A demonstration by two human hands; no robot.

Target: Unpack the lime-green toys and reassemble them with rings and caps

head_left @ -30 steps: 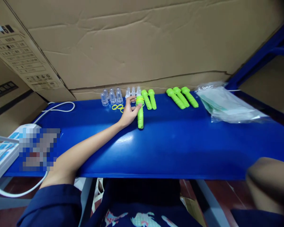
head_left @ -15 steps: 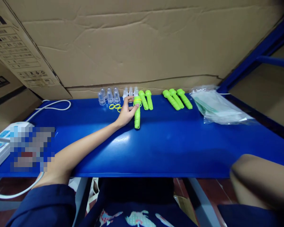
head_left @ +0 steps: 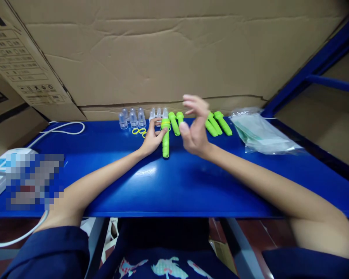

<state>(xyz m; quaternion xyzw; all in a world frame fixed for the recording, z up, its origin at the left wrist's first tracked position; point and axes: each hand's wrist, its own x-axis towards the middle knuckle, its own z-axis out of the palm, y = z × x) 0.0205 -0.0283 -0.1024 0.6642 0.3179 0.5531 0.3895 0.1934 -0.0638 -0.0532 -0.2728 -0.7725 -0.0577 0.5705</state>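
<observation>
My left hand (head_left: 153, 138) is closed around the wide head of a lime-green flashlight-shaped body (head_left: 165, 146), its narrow ribbed end pointing towards me. A yellow band circles the head. My right hand (head_left: 196, 130) hovers just to the right, slightly blurred, fingers apart and holding nothing. Partly behind it lie two similar green bodies (head_left: 173, 123) side by side. Beyond my left hand stand small clear pointed pieces (head_left: 159, 112). Left of these is a group of clear plastic caps (head_left: 133, 118). Several yellow rings (head_left: 135, 131) lie in front of the caps, one partly behind my left hand.
More green bodies (head_left: 222, 123) lie to the right, partly hidden by my right hand. A clear bag (head_left: 267, 131) with pale contents rests beside them. At left are a white power strip (head_left: 14, 159) and cable. Cardboard (head_left: 133, 58) walls the back of the blue table (head_left: 163, 190).
My right hand has come in from the lower right to hover beside the held green body, fingers spread. My left hand keeps its hold; the view has shifted slightly.
</observation>
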